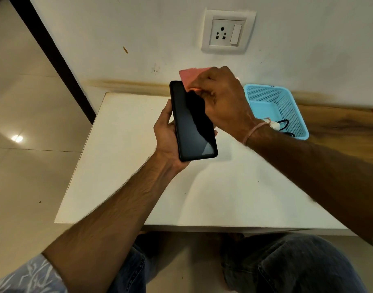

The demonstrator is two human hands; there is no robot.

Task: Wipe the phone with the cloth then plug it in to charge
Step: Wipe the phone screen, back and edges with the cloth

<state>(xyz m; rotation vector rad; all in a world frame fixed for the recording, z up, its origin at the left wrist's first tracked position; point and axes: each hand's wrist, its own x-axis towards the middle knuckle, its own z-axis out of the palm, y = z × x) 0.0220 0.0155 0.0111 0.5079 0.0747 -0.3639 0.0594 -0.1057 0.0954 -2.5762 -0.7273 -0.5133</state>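
Two hands in shot, head view only. Held phone (192, 121) in left hand (166, 134), lifted above white table (122, 166), roughly over its far middle. Screen faced up, dark, long axis running near to far, far end leaning slightly left. Gripped it with thumb along left edge and fingertips curled round right edge, palm under near half.

Pinched pink cloth (189, 78) in right hand (221, 98), fingers bunched and curled on it. Pressed cloth onto far-right part of screen, near phone's far end. Left one cloth corner sticking out past knuckles on far side. Couldn't tell how much cloth sat under the hand.

Spotted blue mesh basket (287, 96) on right, up against far wall, apart from phone. Held white charger (275, 125) with black cable (286, 123) at its near end, partly hidden behind right wrist. Wore pink thread band (253, 132) on that wrist.

Noted white wall socket (226, 31) with switch on far wall, above hands and a bit right.

Saw wood-grain top (339, 127) right of white table, small orange item on it at far right, too small to identify. Glossy tile floor (33, 123) on left. Jeans-clad knees (287, 263) at near edge, patterned sleeve (29, 275) near left.
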